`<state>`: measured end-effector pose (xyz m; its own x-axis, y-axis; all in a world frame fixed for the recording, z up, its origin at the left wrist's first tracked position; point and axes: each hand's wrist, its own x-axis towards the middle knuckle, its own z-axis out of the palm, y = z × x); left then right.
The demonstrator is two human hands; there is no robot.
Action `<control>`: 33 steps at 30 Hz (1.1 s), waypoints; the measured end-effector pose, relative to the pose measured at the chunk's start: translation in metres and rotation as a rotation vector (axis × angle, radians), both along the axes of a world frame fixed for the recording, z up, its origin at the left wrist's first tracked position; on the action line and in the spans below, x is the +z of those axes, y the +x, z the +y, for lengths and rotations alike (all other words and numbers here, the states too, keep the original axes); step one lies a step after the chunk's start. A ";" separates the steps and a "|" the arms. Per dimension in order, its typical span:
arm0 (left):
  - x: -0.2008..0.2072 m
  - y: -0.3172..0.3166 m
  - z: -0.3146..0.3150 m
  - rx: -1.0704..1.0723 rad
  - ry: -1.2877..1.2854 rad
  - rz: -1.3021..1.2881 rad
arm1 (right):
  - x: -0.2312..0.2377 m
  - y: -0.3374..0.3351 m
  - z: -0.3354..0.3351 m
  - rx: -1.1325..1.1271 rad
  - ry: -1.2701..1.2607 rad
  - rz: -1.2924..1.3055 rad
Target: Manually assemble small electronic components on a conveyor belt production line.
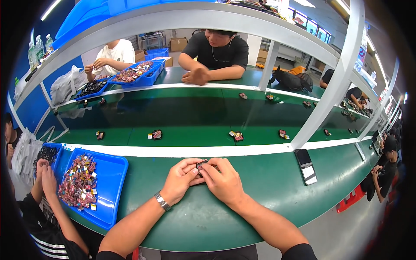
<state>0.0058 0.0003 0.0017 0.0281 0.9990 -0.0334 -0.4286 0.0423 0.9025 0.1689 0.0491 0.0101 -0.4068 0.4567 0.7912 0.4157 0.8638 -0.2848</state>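
Between my two hands, over the green worktop [164, 229], is a small black part with something reddish in it [200, 166]. My left hand [178, 180], with a metal watch band at the wrist, pinches it from the left with thumb and forefinger. From the right, my right hand [224, 182] presses its thumb and fingertips onto the same part. Fingers cover most of it, so its exact kind does not show. To the left lies a blue tray [123, 186] holding a heap of small reddish-brown pieces with white and yellow tabs [80, 182].
Beyond a white rail [182, 150], a green conveyor [182, 110] carries several small black-and-red assemblies [236, 136]. A phone [306, 167] lies to the right. White posts [331, 93] rise from the line. A co-worker's hands [45, 173] are at left; another person [216, 56] sits opposite.
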 end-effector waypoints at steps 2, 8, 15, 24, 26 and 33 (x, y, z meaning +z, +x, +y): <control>-0.002 0.000 0.001 -0.002 0.003 -0.001 | -0.001 0.000 0.000 0.001 -0.002 0.004; 0.000 0.000 -0.002 0.010 0.004 0.014 | -0.002 -0.002 0.002 0.002 0.115 -0.036; -0.003 0.004 0.001 0.020 0.022 0.022 | -0.002 0.002 0.004 -0.035 0.162 -0.111; -0.009 0.000 0.005 0.121 -0.008 -0.048 | -0.006 0.001 0.003 0.080 -0.035 -0.051; -0.009 -0.003 0.004 0.116 -0.005 -0.009 | -0.011 -0.003 0.003 0.081 -0.053 -0.030; 0.002 0.003 0.003 0.090 0.020 -0.075 | -0.014 -0.001 0.046 -0.041 -0.198 -0.037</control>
